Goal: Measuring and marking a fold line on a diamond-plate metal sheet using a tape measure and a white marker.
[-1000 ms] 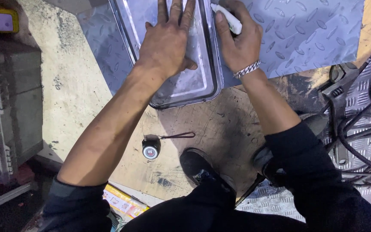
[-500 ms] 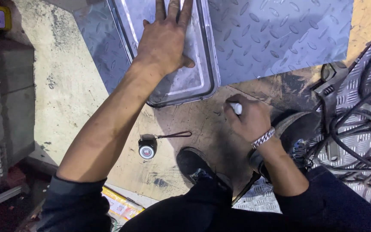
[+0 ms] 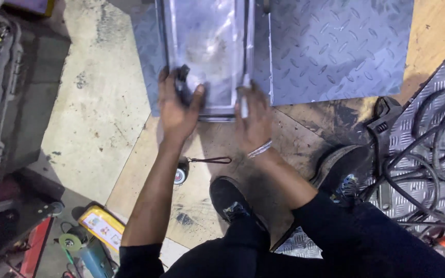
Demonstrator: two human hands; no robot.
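A shallow rectangular metal tray (image 3: 207, 51) with a raised rim lies on the floor in front of me. My left hand (image 3: 177, 110) grips its near left corner, thumb on the inside and fingers over the rim. My right hand (image 3: 253, 123), with a bracelet on the wrist, clasps the near right corner. A small white stick (image 3: 244, 100) shows between its fingers against the rim.
A grey checker-plate sheet (image 3: 336, 46) lies right of the tray. A small tape measure (image 3: 180, 175) with a strap sits by my black shoes (image 3: 230, 198). Black cables (image 3: 428, 154) lie on patterned plate at right. A yellow box (image 3: 101, 226) and a grinder (image 3: 78, 244) lie lower left.
My left hand slid from flat on the tray down to its near left corner. My right hand came up from the floor to the near right corner.
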